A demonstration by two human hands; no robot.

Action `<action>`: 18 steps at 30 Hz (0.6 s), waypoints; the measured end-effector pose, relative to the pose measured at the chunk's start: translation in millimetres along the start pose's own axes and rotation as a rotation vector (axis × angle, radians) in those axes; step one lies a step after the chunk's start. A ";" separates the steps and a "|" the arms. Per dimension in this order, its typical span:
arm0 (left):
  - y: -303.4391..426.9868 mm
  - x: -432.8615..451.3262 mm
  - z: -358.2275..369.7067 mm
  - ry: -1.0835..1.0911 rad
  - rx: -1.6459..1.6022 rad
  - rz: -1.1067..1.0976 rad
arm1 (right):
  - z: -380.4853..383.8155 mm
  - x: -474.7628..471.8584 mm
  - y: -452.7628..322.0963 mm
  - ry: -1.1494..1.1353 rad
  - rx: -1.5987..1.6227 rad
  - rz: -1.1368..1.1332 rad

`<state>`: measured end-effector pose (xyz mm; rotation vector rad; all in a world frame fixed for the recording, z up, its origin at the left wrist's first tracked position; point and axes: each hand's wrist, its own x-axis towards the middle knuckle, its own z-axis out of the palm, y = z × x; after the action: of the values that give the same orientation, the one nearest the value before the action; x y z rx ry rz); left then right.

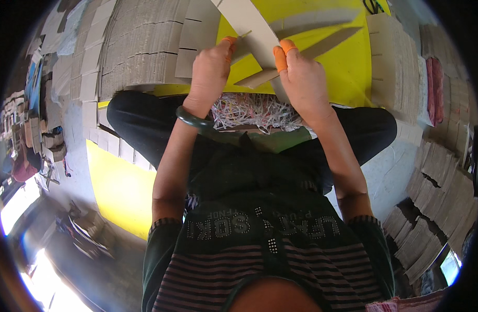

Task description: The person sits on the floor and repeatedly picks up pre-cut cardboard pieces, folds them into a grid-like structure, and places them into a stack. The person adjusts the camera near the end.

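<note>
A long grey cardboard strip (pixel 258 35) with cut slots slants down from the top edge between my hands. My right hand (pixel 304 80), with orange finger cots on thumb and finger, pinches its right edge. On the other side my left hand (pixel 211 70), also wearing orange finger cots and a dark green bangle (pixel 194 119), grips a cardboard piece (pixel 242 50) that meets the strip; its fingertips are partly hidden. Another narrow cardboard strip (pixel 256 78) crosses below at an angle. Beneath lies a yellow board (pixel 344 70).
Tightly packed slotted cardboard (pixel 141 46) stands at the left, and another stack (pixel 391 66) at the right. Shredded paper (pixel 258 111) lies between my legs, close to the board. Another yellow sheet (pixel 118 187) lies on the floor at left. More cardboard stacks (pixel 434 199) stand at lower right.
</note>
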<state>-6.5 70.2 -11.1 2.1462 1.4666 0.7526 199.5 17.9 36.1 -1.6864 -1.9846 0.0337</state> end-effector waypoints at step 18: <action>1.9 0.2 -3.8 -0.048 0.295 0.031 | 43.4 -17.4 2.6 -0.401 -0.082 0.140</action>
<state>-7.6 69.9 -7.0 2.3883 1.6066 0.5168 185.6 16.0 -8.6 -1.9935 -2.1677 0.3718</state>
